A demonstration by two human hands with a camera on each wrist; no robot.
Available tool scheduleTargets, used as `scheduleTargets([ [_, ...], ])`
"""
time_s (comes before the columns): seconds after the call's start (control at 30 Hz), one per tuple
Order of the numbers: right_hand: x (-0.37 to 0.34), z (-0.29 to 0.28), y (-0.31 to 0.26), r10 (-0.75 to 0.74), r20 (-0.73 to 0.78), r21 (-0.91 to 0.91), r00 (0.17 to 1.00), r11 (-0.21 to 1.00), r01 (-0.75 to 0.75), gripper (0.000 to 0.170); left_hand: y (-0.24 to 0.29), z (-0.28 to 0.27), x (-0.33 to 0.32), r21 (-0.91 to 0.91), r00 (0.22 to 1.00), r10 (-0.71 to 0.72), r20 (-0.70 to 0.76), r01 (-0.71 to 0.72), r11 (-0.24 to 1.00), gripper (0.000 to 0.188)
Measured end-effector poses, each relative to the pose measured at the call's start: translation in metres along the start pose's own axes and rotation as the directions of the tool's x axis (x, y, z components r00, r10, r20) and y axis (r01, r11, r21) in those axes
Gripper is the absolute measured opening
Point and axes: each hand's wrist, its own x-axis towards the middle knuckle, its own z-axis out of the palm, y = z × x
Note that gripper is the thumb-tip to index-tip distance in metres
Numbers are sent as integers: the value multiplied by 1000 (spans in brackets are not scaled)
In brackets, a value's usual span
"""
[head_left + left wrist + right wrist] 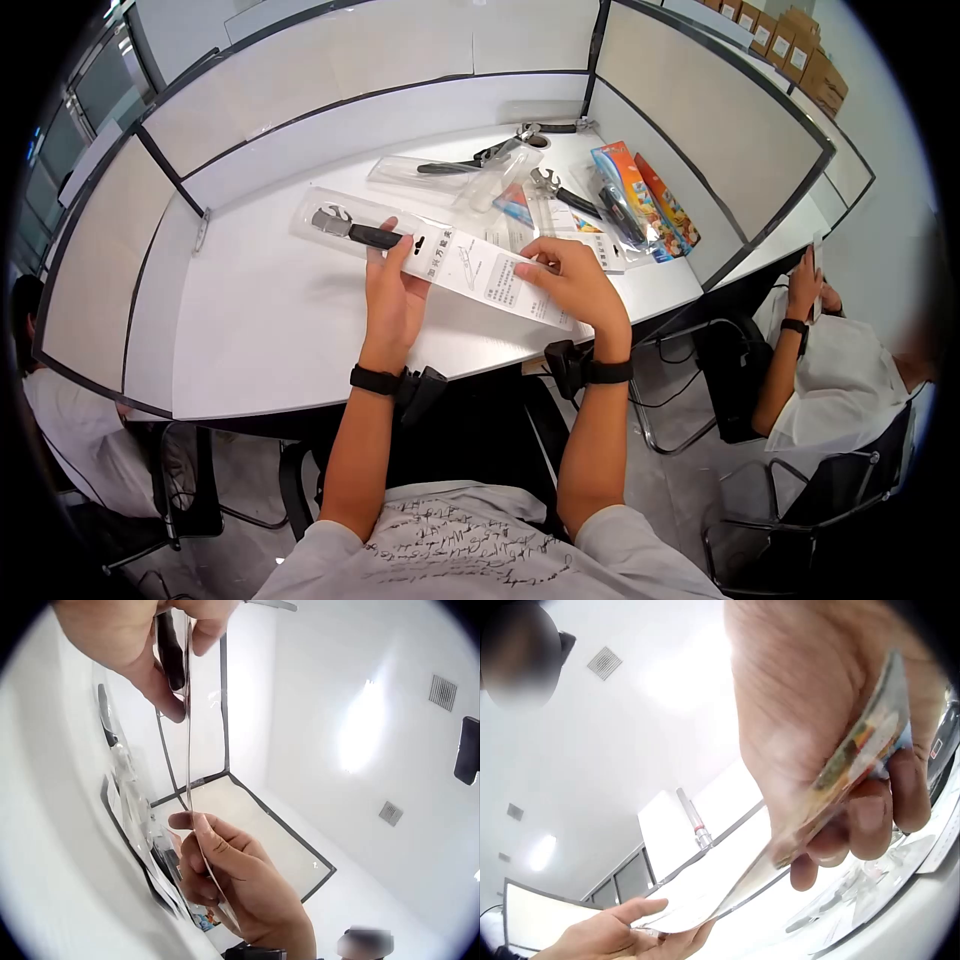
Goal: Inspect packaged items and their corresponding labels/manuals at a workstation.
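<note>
A long card with printed text point(500, 275) and a clear plastic shell point(312, 212) holding a black-handled metal tool point(375, 236) spans both hands above the table. Near the tool's handle, the left hand point(394, 295) grips the package, thumb on top and fingers beneath. The right hand point(578, 285) pinches the card's other end between thumb and fingers. In the left wrist view the card point(189, 750) appears edge-on, with the right hand point(251, 877) around its lower part. The right wrist view shows a colourful printed back point(847, 765) under the right hand point(817, 712).
Other black-handled tools point(570, 197) and clear plastic shells point(485, 190) lie at the back of the white table point(240, 330). Orange packages point(640, 200) lie at the right, beside the partition point(710, 130). Another person point(840, 370) sits to the right, holding a phone.
</note>
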Motion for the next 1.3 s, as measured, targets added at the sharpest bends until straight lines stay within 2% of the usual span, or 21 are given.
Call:
scheduleTargets([
  [0.03,4,1,-3,-7,-3,-5,1000,1000,7,28,0,4,1,-4,1000,5,7,-5,1000,55],
  [0.1,1,7,-11,9,-16,-103,1000,995,-11,28,-4,9,-6,174,998,-9,66,-3,985,57],
  [0.13,3,9,-14,-3,-65,-139,998,990,-6,29,-3,8,-4,246,985,-77,155,37,968,59],
  [0.23,5,21,-25,24,-168,-119,986,992,-45,36,-7,8,-7,358,954,-226,199,144,922,56],
  [0.27,7,27,-26,-29,-171,-73,985,997,16,39,-7,10,-8,349,941,-261,215,175,920,53],
  [0.3,6,28,-23,-32,-168,-70,985,997,20,39,-8,11,-9,350,943,-257,213,172,921,53],
  [0.37,11,40,-23,-139,-294,-89,946,989,117,42,-7,11,-10,312,957,-228,179,165,936,52],
  [0.4,8,39,-31,-77,-306,-98,949,994,49,44,-10,8,-10,297,969,-174,174,116,948,49],
  [0.43,8,37,-33,-95,-339,-188,936,982,32,49,-12,9,-7,264,985,-127,117,92,960,47],
  [0.5,0,26,-42,227,-239,-121,944,958,-261,53,-8,8,-6,278,989,-75,124,38,960,44],
  [0.53,-7,17,-66,358,-109,45,927,934,-355,56,-9,7,-3,270,987,-58,147,17,963,45],
  [0.57,-10,12,-66,334,-3,91,943,939,-332,49,-9,3,-2,262,985,-47,165,2,965,45],
  [0.67,-6,15,-44,125,10,228,992,966,-124,30,-8,4,-4,233,987,-35,158,-3,973,47],
  [0.73,-2,23,-51,160,-21,310,987,939,-145,31,-4,10,-6,224,981,-27,190,-17,974,48],
  [0.8,2,30,-52,205,-52,462,977,872,-159,33,-7,14,-9,273,991,-14,131,-23,962,50],
  [0.83,1,32,-50,210,-47,460,976,872,-166,33,-8,12,-10,271,992,-16,125,-18,963,50],
  [0.9,3,38,-51,142,-66,518,988,851,-88,34,-3,6,-7,386,943,-126,309,-3,922,50],
  [0.93,4,41,-55,158,-92,517,983,852,-89,35,-7,10,-10,425,969,-107,223,2,905,49],
  [0.97,6,44,-56,187,-139,479,972,872,-100,36,-8,13,-12,388,971,-122,207,33,921,46],
  [1.07,7,43,-55,205,-142,466,968,877,-117,34,-6,11,-14,406,969,-138,205,44,913,44],
  [1.3,12,36,-35,128,-62,392,990,915,-93,23,-1,21,-21,471,963,-195,185,88,878,40],
])
